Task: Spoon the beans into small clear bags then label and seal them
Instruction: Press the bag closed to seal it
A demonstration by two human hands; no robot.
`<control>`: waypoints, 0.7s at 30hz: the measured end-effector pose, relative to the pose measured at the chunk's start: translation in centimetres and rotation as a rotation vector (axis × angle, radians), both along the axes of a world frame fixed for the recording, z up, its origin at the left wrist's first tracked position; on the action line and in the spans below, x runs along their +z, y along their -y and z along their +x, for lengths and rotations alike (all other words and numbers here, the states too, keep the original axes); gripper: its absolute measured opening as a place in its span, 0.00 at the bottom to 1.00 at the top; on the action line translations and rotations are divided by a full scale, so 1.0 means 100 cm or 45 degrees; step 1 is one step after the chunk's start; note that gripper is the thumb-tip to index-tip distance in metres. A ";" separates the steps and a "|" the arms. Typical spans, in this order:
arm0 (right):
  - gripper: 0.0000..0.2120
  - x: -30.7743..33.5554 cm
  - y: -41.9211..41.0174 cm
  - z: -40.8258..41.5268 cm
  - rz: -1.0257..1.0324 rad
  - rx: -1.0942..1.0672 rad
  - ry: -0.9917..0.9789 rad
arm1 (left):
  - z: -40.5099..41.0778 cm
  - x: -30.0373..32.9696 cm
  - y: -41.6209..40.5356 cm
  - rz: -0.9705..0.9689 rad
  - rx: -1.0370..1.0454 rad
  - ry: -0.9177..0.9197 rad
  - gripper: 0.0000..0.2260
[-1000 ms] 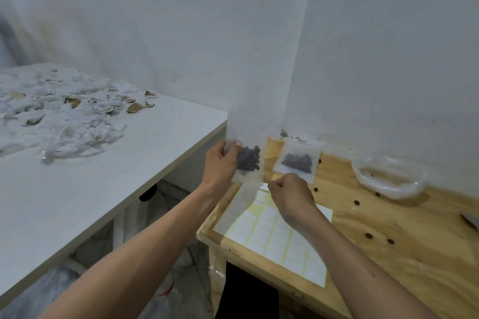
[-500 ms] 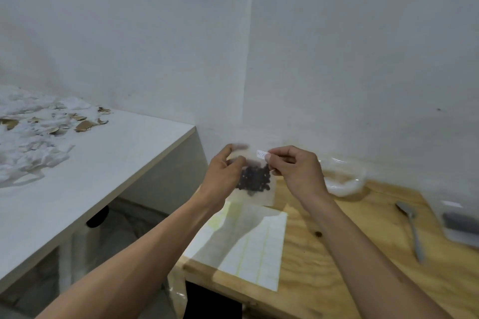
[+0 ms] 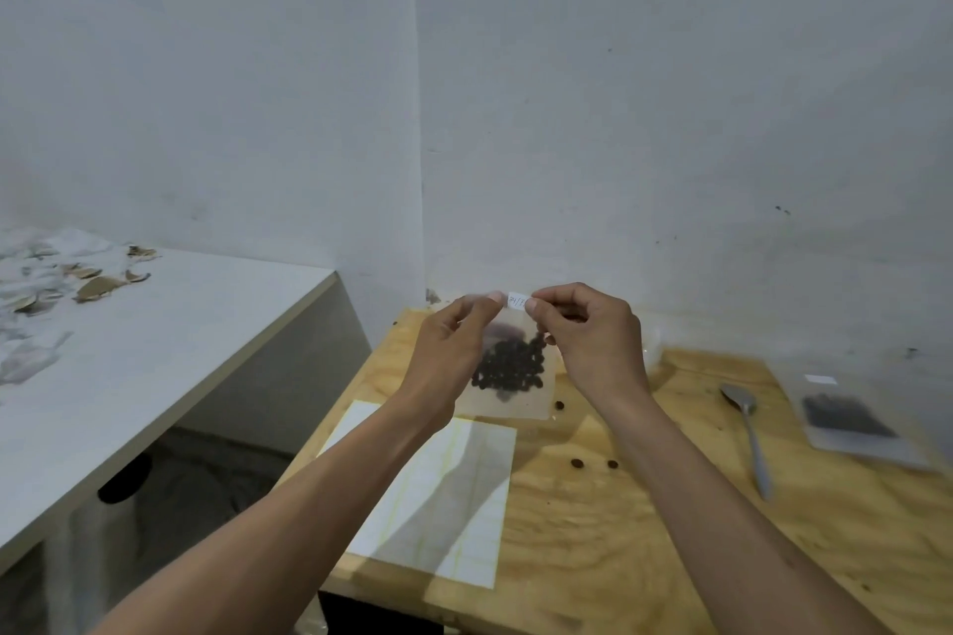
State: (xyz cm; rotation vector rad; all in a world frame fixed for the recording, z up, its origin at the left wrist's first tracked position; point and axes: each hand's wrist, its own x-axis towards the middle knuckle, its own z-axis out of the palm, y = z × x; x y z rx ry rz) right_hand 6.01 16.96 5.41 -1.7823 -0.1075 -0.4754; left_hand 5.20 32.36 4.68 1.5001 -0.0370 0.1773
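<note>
White paper, a small label [image 3: 517,301] with handwriting on it, sits between the fingertips of both hands at the centre of the frame. The right hand [image 3: 593,340] pinches the label's right edge between thumb and forefinger, its other fingers curled in toward the palm. The left hand [image 3: 448,351] has thumb and forefinger closed on the top edge of the bag [image 3: 508,376], just left of the label, with the remaining fingers loosely bent behind the plastic. The label lies at the bag's upper edge; whether it is already stuck down cannot be told.

The bag hangs upright between the 2 hands, above the wooden table [image 3: 619,531] and not touching it. Dark beans [image 3: 510,369] fill its lower half in a clump.

Below the bag, toward the lower centre of the frame, a label sheet [image 3: 438,505] lies flat on the table near its left edge, partly shaded by the left forearm. 3 loose beans lie on the wood: 1 [image 3: 559,405] just right of the bag's lower corner, 2 more [image 3: 576,464] lower, right of the sheet.

At the right of the frame a spoon [image 3: 750,433] lies on the table, bowl away from the person. Further right, a second bag [image 3: 851,420] lies flat with a dark mass inside and a small white label near its top.

At the left of the frame stands a white table [image 3: 180,351], with white and brown scraps [image 3: 67,281] strewn over its far end.
</note>
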 end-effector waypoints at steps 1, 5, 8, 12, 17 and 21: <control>0.02 0.000 0.001 -0.001 0.003 -0.003 0.006 | 0.000 0.001 0.002 -0.005 0.000 0.000 0.09; 0.03 0.001 0.001 -0.002 0.020 -0.021 0.018 | -0.004 0.004 0.009 -0.008 -0.043 0.015 0.08; 0.03 0.001 0.001 -0.003 0.033 -0.034 0.020 | -0.004 0.005 0.011 0.013 -0.044 0.034 0.09; 0.03 -0.001 0.003 -0.004 -0.028 -0.062 0.025 | -0.005 0.004 0.013 0.027 -0.040 0.057 0.08; 0.21 -0.006 0.004 -0.006 -0.107 -0.235 0.034 | -0.003 0.002 0.016 0.003 -0.029 0.039 0.08; 0.28 0.001 0.010 -0.007 0.215 -0.002 -0.188 | -0.001 0.002 0.014 -0.095 -0.077 0.010 0.09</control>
